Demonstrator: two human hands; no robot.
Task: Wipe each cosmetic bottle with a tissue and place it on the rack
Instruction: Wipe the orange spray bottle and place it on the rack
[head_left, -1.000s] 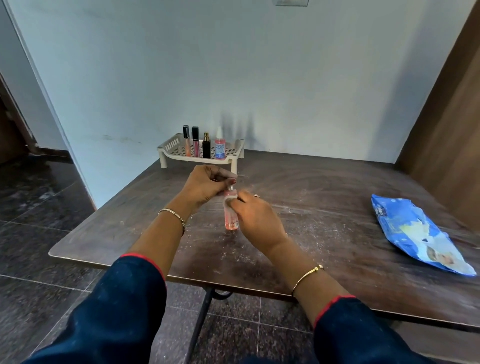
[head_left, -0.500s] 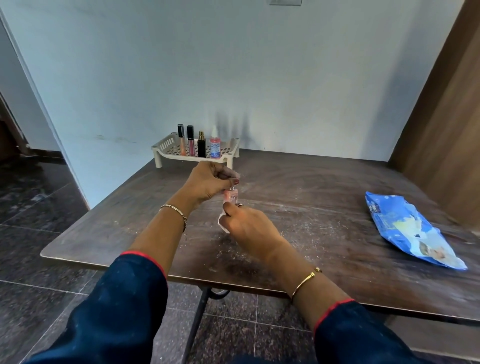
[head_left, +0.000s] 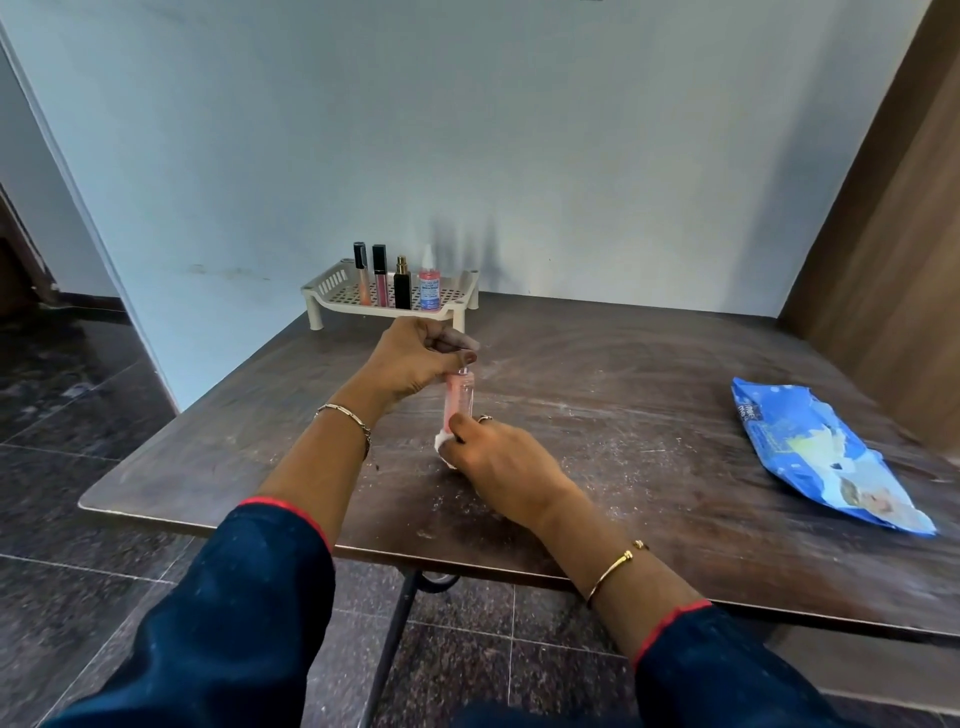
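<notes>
Head view: the pink bottle (head_left: 460, 397) is held near upright over the middle of the table (head_left: 623, 395), in front of the rack (head_left: 332, 285) and apart from it. Only the mid-body shows. The cap end is covered by the left hand (head_left: 415, 358), whose fingers are curled in, with thumb and a fingertip pinching the top. The lower end is hidden behind the right hand (head_left: 504, 467), which is closed round the base with a wad of white tissue (head_left: 442, 448) poking out on its left side. Cannot tell whether the bottle's base touches the tabletop. Most of the tissue is buried in the grip. Right fingertips are out of sight behind the knuckles, and a ring shows on one finger. Both wrists carry thin gold bangles, and the dark blue sleeves with red edging run off the bottom of the frame. The rack, cream with perforations, sits at the table's far left corner against the pale wall. On it four items stand upright in a row: a peach gloss tube (head_left: 362, 280), a pink gloss tube (head_left: 380, 283), a black bottle (head_left: 402, 288) and a clear bottle with a blue label (head_left: 429, 288), whose print is too small to read. The left hand overlaps the rack's near right leg. A blue wipes packet (head_left: 821, 457) lies flat on the right side of the table, well apart from the hands, its lettering blurred. The tabletop is dark wood, scuffed with whitish streaks. A wooden panel (head_left: 893, 249) rises at the right, dark stone floor tiles (head_left: 62, 415) lie at the left, and a table leg shows beneath the near edge.
</notes>
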